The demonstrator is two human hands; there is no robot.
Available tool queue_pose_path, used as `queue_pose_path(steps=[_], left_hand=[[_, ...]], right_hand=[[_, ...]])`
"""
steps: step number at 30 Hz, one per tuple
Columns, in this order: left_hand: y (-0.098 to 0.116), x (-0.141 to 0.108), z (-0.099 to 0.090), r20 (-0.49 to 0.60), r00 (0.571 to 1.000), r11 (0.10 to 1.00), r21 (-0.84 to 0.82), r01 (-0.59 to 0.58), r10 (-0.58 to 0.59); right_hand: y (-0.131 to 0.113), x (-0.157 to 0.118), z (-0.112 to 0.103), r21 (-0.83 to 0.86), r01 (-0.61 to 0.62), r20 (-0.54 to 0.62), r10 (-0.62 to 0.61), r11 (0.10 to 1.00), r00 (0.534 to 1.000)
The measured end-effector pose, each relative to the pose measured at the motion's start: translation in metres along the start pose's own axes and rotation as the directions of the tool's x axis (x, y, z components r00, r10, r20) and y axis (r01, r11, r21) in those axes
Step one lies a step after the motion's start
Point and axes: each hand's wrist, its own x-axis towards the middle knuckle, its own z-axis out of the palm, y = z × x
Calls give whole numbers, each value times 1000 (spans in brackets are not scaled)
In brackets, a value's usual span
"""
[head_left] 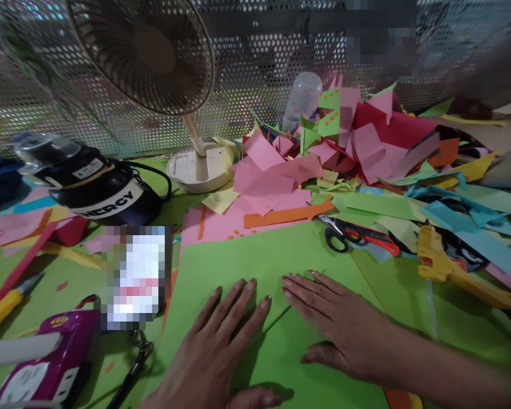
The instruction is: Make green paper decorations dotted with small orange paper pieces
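Observation:
A large green paper sheet (255, 258) lies flat in front of me, over pink and orange paper whose edges show. My left hand (221, 341) rests palm down on the sheet, its fingers spread and nothing held. From the right, my right hand (336, 324) lies on the same sheet, fingers stretched toward the left and thumb apart, with nothing in it. A thin dark line runs across the green surface between the two hands. Just beyond the sheet are an orange strip (281, 217) and black-handled scissors (337, 238).
A yellow glue gun (434, 255) and a red cutter (381, 241) lie at right. Cut paper scraps (272, 176) pile up behind. A fan (202, 170), a black bottle (106, 190), a blurred-out phone (140, 278) and a purple device (63, 346) stand or lie on the left.

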Motion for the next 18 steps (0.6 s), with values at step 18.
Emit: queue_pose_path(steps=[18], left_hand=[[2, -2, -4, 75, 997, 992, -124, 7, 2]], right_hand=[[1, 1, -5, 55, -48, 36, 46, 997, 998]])
